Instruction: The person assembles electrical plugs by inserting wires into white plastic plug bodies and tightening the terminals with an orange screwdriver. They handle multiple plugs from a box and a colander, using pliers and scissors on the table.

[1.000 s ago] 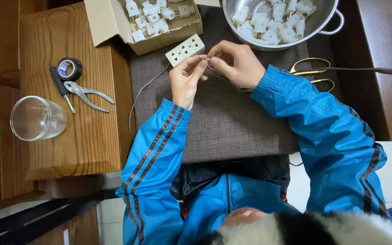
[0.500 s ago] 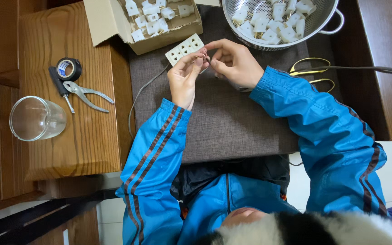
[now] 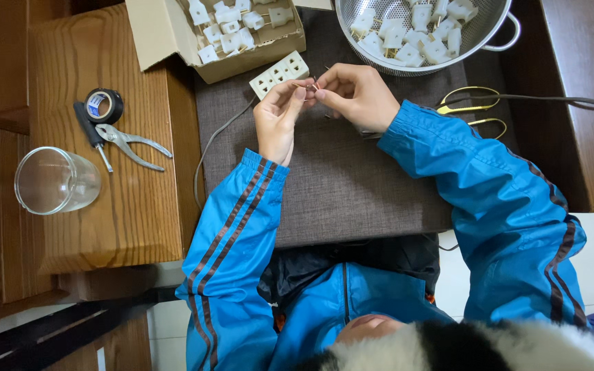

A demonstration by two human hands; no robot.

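Both hands met just below the white socket block (image 3: 280, 74): the left hand (image 3: 278, 120), wrist bent upward, and the right hand (image 3: 355, 96), fingers curled, pinched the thin wire ends (image 3: 313, 87) between their fingertips, beside the block's lower right corner.

The socket block (image 3: 280, 74) is smooth white plastic. Under it lies a grey woven cloth pad (image 3: 338, 178), matt and coarse. The colander (image 3: 414, 27) is perforated shiny metal, the box (image 3: 166, 31) plain cardboard, the surface (image 3: 125, 206) grained wood, the jar (image 3: 56, 180) clear glass.
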